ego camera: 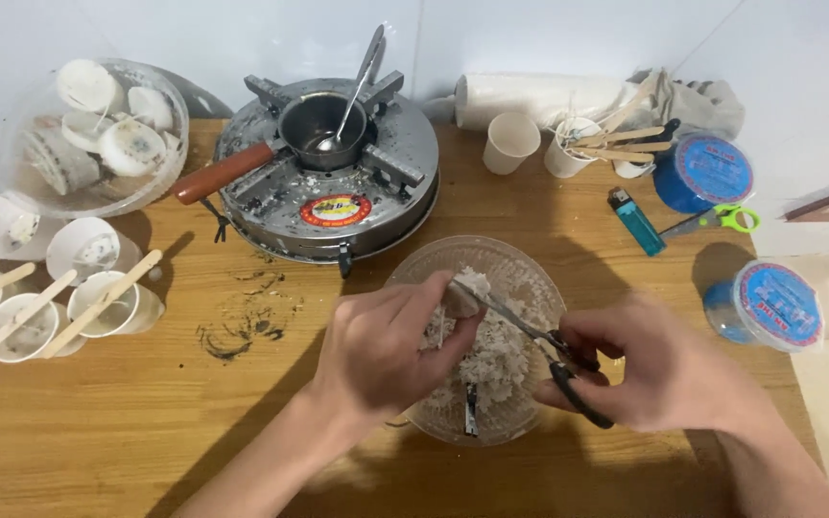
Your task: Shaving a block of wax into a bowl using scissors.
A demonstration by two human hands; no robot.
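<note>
Two hands work over the bowl (520,264): the left hand (381,350) grips a white lump (460,299), the right hand (664,369) holds scissors (539,341) on it. Many shreds already fill the bowl; this lump remains uncut

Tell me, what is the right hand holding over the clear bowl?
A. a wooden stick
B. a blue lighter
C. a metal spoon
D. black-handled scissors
D: the right hand grips black-handled scissors, their blades reaching to a whitish lump pinched by the left hand above the clear bowl of white shreds; the blue lighter lies apart on the table.
</note>
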